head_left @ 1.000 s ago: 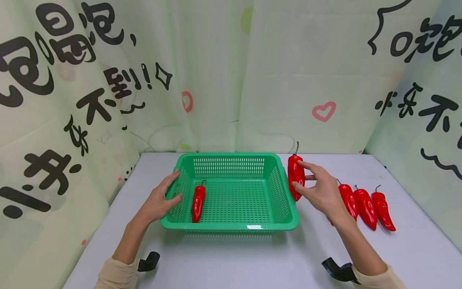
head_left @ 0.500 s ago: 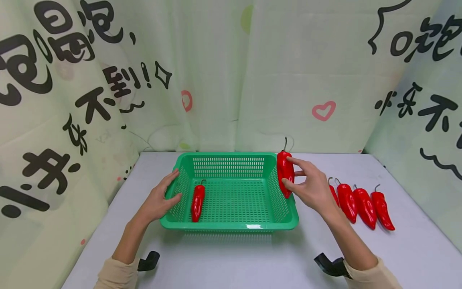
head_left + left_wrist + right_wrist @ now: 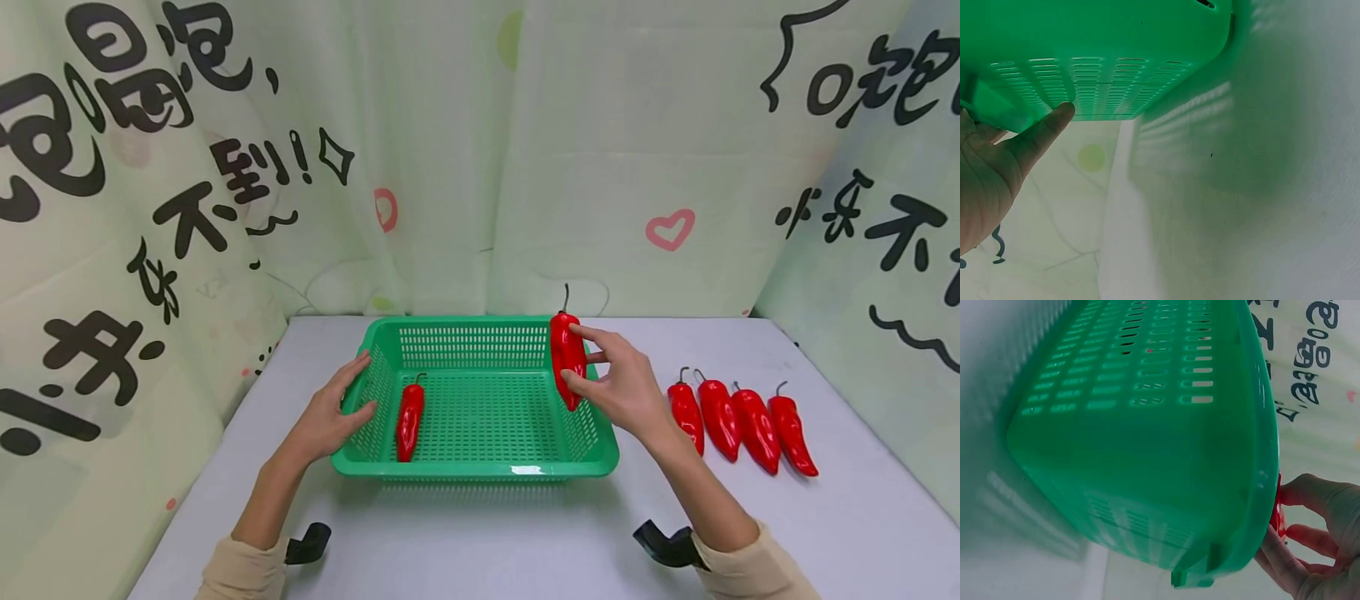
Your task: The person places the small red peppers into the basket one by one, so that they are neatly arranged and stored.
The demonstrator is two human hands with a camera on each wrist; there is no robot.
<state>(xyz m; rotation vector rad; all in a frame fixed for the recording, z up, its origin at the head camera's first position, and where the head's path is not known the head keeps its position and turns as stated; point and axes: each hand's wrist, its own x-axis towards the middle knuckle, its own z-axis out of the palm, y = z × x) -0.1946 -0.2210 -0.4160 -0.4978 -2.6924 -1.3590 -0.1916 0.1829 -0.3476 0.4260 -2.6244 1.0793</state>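
In the head view, my right hand [image 3: 622, 383] pinches a red chili pepper [image 3: 567, 358] between thumb and fingers, stem up. It hangs over the right part of a green plastic basket [image 3: 480, 471]. Another red pepper [image 3: 410, 421] lies inside, towards the left. My left hand [image 3: 330, 417] rests at the basket's left rim with straight, spread fingers; the left wrist view has a digit touching the slotted wall [image 3: 1104, 94]. In the right wrist view, the basket's wall [image 3: 1116, 444] hides most of the held pepper [image 3: 1277, 515].
Several red peppers [image 3: 756, 429] lie in a slanted row on the white table [image 3: 487, 542], right of the basket. A pale curtain [image 3: 585, 167] with black lettering stands behind and at both sides.
My right hand has carried its pepper leftward, from outside the basket's right rim to over its inside. The row of peppers shows more fully. My left hand stays in place.
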